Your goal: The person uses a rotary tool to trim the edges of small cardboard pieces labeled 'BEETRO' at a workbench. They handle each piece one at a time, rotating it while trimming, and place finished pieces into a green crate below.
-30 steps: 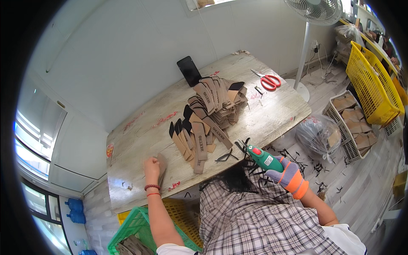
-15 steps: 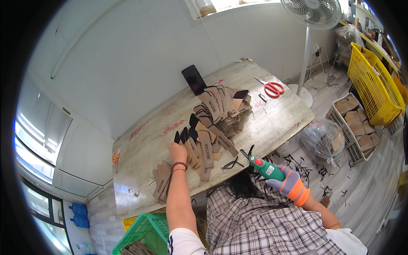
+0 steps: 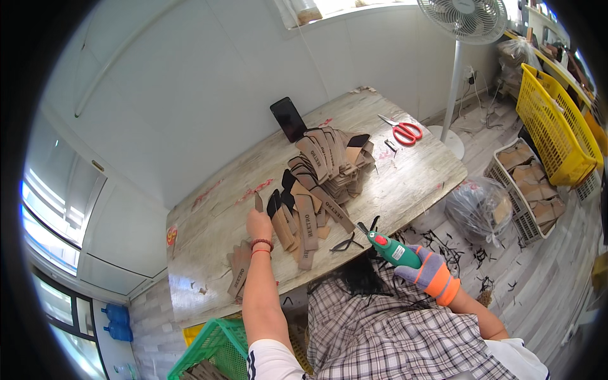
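Observation:
My left hand (image 3: 259, 226) is closed on a flat brown strip (image 3: 258, 202), whose end sticks up past my fingers. Just right of it lie several brown strips (image 3: 309, 221) with black backs, fanned out before a taller heap of the same pieces (image 3: 326, 155). A small stack of strips (image 3: 240, 269) rests beside my left wrist. In a grey and orange glove, my right hand (image 3: 432, 273) grips a green handheld electric cutter (image 3: 396, 251) with a red button. Its dark tip points at the table's front edge, near black offcuts (image 3: 346, 244).
Red-handled scissors (image 3: 407, 133) and a black phone (image 3: 288, 119) are on the wooden table (image 3: 221, 190). A green basket (image 3: 221, 335) stands below its near left side. To the right are a plastic bag (image 3: 479, 209), a white crate (image 3: 529, 221), a yellow crate (image 3: 557, 133) and a fan (image 3: 465, 16).
My left hand has moved slightly left, drawing a strip away from the fanned ones, and the strip has turned. The cutter in my right hand has shifted a little to the left.

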`<control>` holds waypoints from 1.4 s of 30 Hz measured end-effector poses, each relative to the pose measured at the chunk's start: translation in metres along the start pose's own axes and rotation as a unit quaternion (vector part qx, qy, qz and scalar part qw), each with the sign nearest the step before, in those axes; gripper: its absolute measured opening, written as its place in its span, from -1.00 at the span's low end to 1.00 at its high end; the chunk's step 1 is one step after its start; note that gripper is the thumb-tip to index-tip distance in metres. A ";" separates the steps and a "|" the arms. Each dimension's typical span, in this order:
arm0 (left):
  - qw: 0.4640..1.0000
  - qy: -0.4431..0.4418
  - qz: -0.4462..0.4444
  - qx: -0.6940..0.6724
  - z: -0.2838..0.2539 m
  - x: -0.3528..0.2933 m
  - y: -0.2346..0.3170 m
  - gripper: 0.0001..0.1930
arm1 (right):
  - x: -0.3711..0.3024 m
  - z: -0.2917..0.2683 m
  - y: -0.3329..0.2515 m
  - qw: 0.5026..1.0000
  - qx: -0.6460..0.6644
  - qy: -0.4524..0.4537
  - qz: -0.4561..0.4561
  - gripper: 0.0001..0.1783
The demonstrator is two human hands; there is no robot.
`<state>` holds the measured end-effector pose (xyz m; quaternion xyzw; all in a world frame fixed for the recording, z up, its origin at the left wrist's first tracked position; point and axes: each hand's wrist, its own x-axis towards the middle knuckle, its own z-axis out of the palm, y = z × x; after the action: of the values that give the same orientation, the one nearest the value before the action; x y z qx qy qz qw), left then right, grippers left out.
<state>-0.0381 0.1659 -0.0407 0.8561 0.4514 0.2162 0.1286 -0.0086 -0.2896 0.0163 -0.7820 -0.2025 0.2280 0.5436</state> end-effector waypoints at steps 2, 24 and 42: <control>0.987 0.053 -0.017 -0.148 -0.002 -0.007 -0.002 -0.77 | 0.000 -0.001 -0.001 1.000 -0.014 -0.003 0.002 -0.34; 0.557 -0.126 -0.131 -0.810 -0.029 -0.186 0.181 -0.96 | -0.001 0.002 -0.004 0.996 0.074 0.058 -0.004 -0.37; 0.633 -0.206 -0.078 -0.742 -0.025 -0.202 0.181 -0.95 | 0.001 -0.017 -0.016 0.991 0.123 0.040 0.021 -0.43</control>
<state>-0.0213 -0.1024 0.0055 0.4556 0.1654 0.2852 0.8269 0.0008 -0.2967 0.0368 -0.7221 -0.1345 0.2307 0.6381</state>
